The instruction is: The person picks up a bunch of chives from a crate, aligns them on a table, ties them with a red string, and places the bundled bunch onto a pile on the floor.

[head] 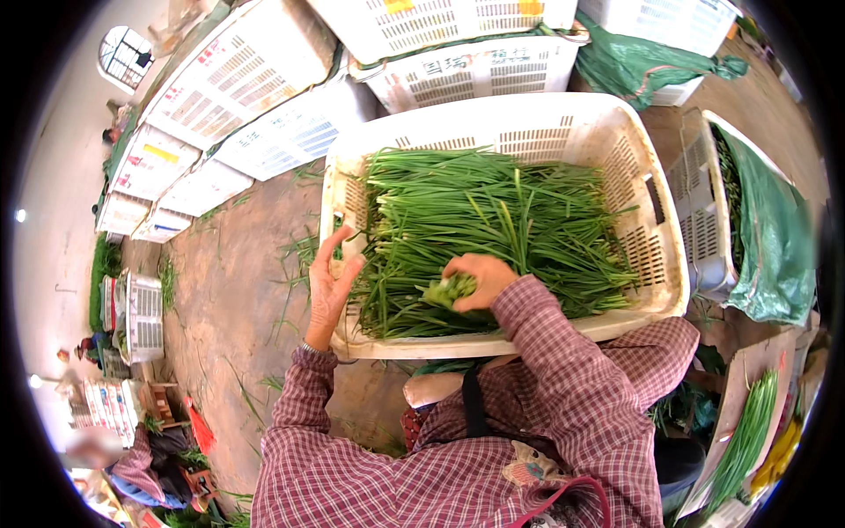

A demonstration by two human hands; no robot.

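A white plastic crate (pixel 627 317) stands before me, holding a thick layer of long green chives (pixel 455 198), their pale ends mostly toward the left wall. My right hand (pixel 485 280) is above the front part of this layer, its fingers closed around a small clump of yellow-green leaves (pixel 450 290). At the crate's front left corner is my left hand (pixel 331 284), thumb and fingers apart, beside the left wall. Nothing is plainly held in it; whether it touches the crate or the chive ends is hard to tell.
Stacked white crates (pixel 284 132) line the back and left. At right stand a crate draped with green plastic sheeting (pixel 766 231) and a cardboard sheet (pixel 769 356) bearing chives. Loose leaves litter the floor (pixel 224 297). Another person (pixel 142 465) sits at lower left.
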